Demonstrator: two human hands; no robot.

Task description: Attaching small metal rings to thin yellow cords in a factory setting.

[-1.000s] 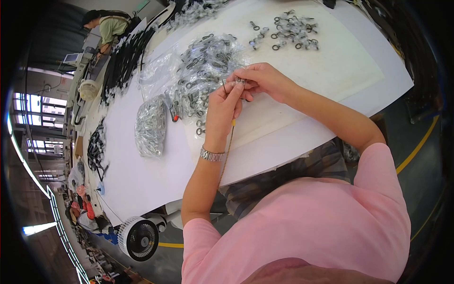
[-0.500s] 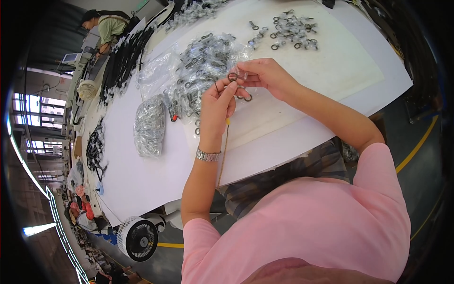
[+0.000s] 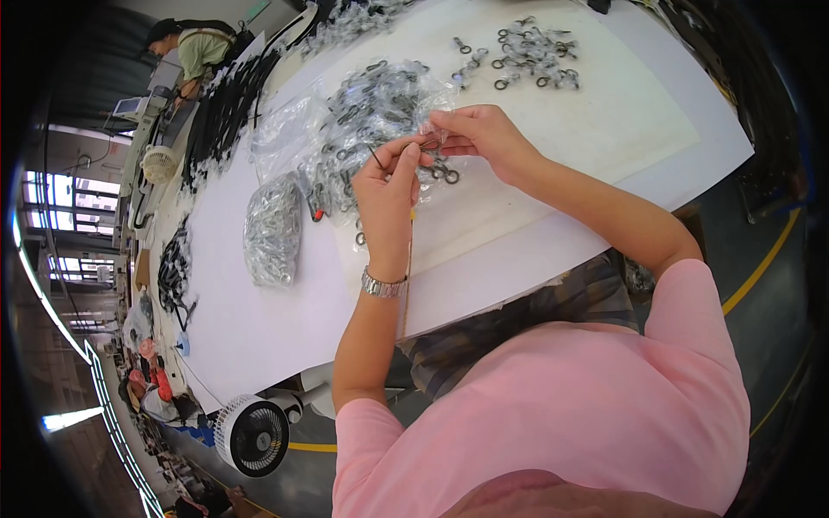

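Observation:
Both hands meet over the near edge of a heap of dark metal snap hooks in clear plastic (image 3: 371, 104). My left hand (image 3: 386, 194) is closed, thumb and forefinger pinching a dark metal snap hook (image 3: 430, 145) with a ring end. A thin dark piece sticks out beside its forefinger. My right hand (image 3: 490, 142) is closed at the hook's other side, its fingertips pinching what looks like clear plastic wrap; the exact grip is partly hidden. Just below the fingers, a few loose ring-ended hooks (image 3: 449, 175) lie on the white table (image 3: 345, 302).
A filled clear bag (image 3: 273, 231) and a red-tipped tool (image 3: 317, 214) lie left of the heap. More hooks (image 3: 540, 56) are spread at the far right. Black straps (image 3: 220, 121) run along the far left. A fan (image 3: 256, 434) stands by the near-left edge. One person (image 3: 203, 50) works beyond.
My left hand has shifted slightly left and turned. The snap hook between the hands has tilted from ring-up to nearly flat. The right hand has barely moved.

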